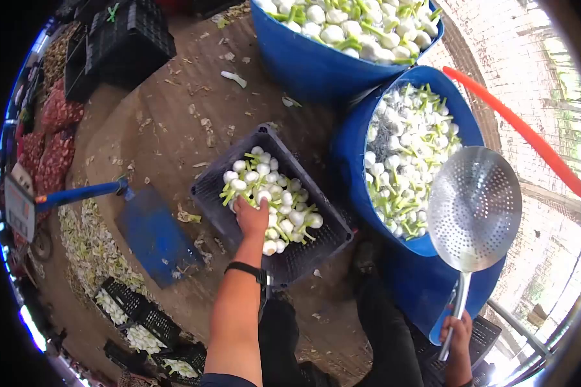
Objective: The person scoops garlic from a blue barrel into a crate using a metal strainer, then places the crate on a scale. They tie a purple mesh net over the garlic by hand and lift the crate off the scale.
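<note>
White bulbs with green stems (294, 206) lie heaped in a dark plastic crate (303, 267) on the ground. My left hand (252, 216) rests on the heap, thumb and fingers apart around a bulb; whether it grips that bulb is unclear. At the lower right, my right hand (457, 332) is wrapped round the handle of a large perforated metal skimmer (476, 206). The skimmer's bowl is empty and hangs over the near edge of a blue barrel (355, 161), which is full of bulbs and water.
Another blue barrel (303, 64) heaped with bulbs stands at the top. A red-orange pipe (516, 122) slants at the right. A blue platform scale (158, 235) stands left of the crate. Black crates (132, 45) and red net sacks (55, 161) sit farther left; peelings litter the floor.
</note>
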The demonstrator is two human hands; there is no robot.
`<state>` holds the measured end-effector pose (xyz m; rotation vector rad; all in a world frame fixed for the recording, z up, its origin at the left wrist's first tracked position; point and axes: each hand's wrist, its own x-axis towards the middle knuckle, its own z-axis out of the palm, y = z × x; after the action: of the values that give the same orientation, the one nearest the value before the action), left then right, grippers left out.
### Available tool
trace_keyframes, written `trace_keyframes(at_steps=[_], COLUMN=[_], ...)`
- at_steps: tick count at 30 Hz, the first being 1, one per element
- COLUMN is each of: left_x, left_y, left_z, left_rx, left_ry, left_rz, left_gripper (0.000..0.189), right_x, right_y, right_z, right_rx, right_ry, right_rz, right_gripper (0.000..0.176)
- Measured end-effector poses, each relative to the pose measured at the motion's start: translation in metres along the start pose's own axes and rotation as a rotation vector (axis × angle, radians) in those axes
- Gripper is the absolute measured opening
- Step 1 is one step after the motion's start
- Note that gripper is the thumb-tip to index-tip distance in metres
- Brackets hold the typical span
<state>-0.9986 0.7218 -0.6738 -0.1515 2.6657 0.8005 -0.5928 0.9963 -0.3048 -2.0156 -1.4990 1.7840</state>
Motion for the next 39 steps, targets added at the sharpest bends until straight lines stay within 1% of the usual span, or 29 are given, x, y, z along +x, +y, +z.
trace_keyframes(at_steps=[1, 3, 4, 5, 6, 7, 8, 10, 11, 13, 14, 15, 17, 19, 20, 21, 23, 25, 27, 28, 30, 31, 32, 33, 35, 36, 37, 38, 39], left_x=[0.015, 0.023, 0.022, 0.036, 0.046, 0.053, 0.061, 0.07, 0.065, 0.039, 0.041, 0.052, 0.086, 0.093, 0.088, 0.071, 0.017, -0.041, -0.073, -0.088, -0.108, -0.115, -0.119, -0.114, -0.089, -0.08, -0.071, -0.07, -0.075], left_y=[0.0, 0.018, 0.036, 0.033, 0.032, 0.046, 0.047, 0.041, 0.035, 0.015, 0.01, 0.007, -0.005, 0.012, 0.015, 0.016, 0.032, 0.012, 0.011, 0.023, 0.03, 0.025, 0.019, 0.018, 0.005, -0.004, -0.008, 0.004, 0.012], left_z=[0.019, 0.05, 0.06, 0.075, 0.09, 0.092, 0.094, 0.087, 0.078, 0.047, 0.034, 0.024, 0.02, 0.025, 0.036, 0.042, 0.049, 0.068, 0.066, 0.061, 0.052, 0.053, 0.057, 0.057, 0.055, 0.053, 0.052, 0.047, 0.045], left_rx=[0.0, 0.24, 0.239, 0.017, 0.01, 0.003, 0.014, -0.049, -0.037, 0.318, 0.429, 0.554, 0.462, 0.403, 0.397, 0.4, 0.553, 0.542, 0.385, 0.238, 0.083, 0.193, 0.306, 0.3, 0.298, 0.448, 0.597, 0.382, 0.374], left_ry=[0.049, 0.188, 0.228, 0.072, 0.037, -0.001, -0.014, 0.06, 0.054, -0.158, -0.232, -0.227, -0.182, -0.147, -0.086, -0.092, -0.082, -0.213, -0.349, -0.523, -0.684, -0.872, -1.061, -1.067, -0.297, -0.242, -0.177, -0.518, -0.527], left_rz=[0.005, 0.046, 0.032, 0.157, 0.302, 0.445, 0.43, 0.386, 0.387, 0.628, 0.634, 0.631, 0.59, 0.547, 0.488, 0.486, 0.487, 0.416, 0.345, 0.145, -0.055, -0.043, -0.031, -0.026, 0.502, 0.413, 0.324, -0.023, -0.011], left_gripper=[0.087, 0.094, 0.095, 0.087, 0.082, 0.076, 0.076, 0.067, 0.067, 0.062, 0.059, 0.061, 0.064, 0.065, 0.064, 0.064, 0.066, 0.069, 0.067, 0.062, 0.058, 0.057, 0.055, 0.055, 0.06, 0.059, 0.058, 0.06, 0.06], right_x=[0.013, 0.038, 0.05, 0.061, 0.07, 0.082, 0.087, 0.095, 0.101, 0.107, 0.111, 0.118, 0.126, 0.133, 0.134, 0.139, 0.15, 0.151, 0.158, 0.16, 0.166, 0.172, 0.178, 0.183, 0.191, 0.197, 0.206, 0.21, 0.208], right_y=[0.003, 0.004, 0.008, 0.01, 0.012, 0.015, 0.016, 0.013, 0.01, 0.004, 0.003, 0.0, -0.006, -0.003, 0.0, 0.001, -0.005, -0.009, -0.006, -0.004, -0.007, -0.008, -0.006, -0.008, -0.014, -0.014, -0.005, -0.008, -0.013], right_z=[-0.006, -0.014, -0.016, -0.018, -0.021, -0.02, -0.022, -0.031, -0.031, -0.03, -0.03, -0.03, -0.032, -0.033, -0.033, -0.032, -0.027, -0.023, -0.026, -0.028, -0.022, -0.019, -0.019, -0.017, -0.014, -0.016, -0.026, -0.022, -0.018], right_rx=[0.031, -0.01, 0.002, 0.013, 0.034, 0.033, 0.013, -0.033, -0.028, -0.128, -0.136, -0.133, -0.141, -0.13, -0.141, -0.151, -0.155, -0.139, -0.14, -0.149, -0.159, -0.17, -0.197, -0.199, -0.107, -0.083, -0.017, -0.033, -0.047], right_ry=[0.009, -0.015, -0.008, -0.003, -0.017, -0.021, -0.012, -0.016, -0.018, -0.037, -0.06, -0.06, -0.166, -0.11, -0.123, -0.144, -0.172, -0.221, -0.243, -0.257, -0.272, -0.284, -0.266, -0.258, -0.198, -0.17, -0.211, -0.245, -0.269], right_rz=[0.008, -0.007, 0.008, 0.019, 0.025, 0.029, 0.054, 0.112, 0.123, 0.196, 0.204, 0.2, 0.251, 0.282, 0.291, 0.294, 0.286, 0.312, 0.327, 0.341, 0.382, 0.424, 0.458, 0.456, 0.615, 0.663, 0.704, 0.668, 0.633], right_gripper=[0.044, 0.043, 0.043, 0.044, 0.045, 0.045, 0.046, 0.044, 0.044, 0.043, 0.041, 0.041, 0.038, 0.038, 0.035, 0.031, 0.028, 0.025, 0.027, 0.029, 0.028, 0.028, 0.022, 0.022, 0.018, 0.016, 0.016, 0.015, 0.014])
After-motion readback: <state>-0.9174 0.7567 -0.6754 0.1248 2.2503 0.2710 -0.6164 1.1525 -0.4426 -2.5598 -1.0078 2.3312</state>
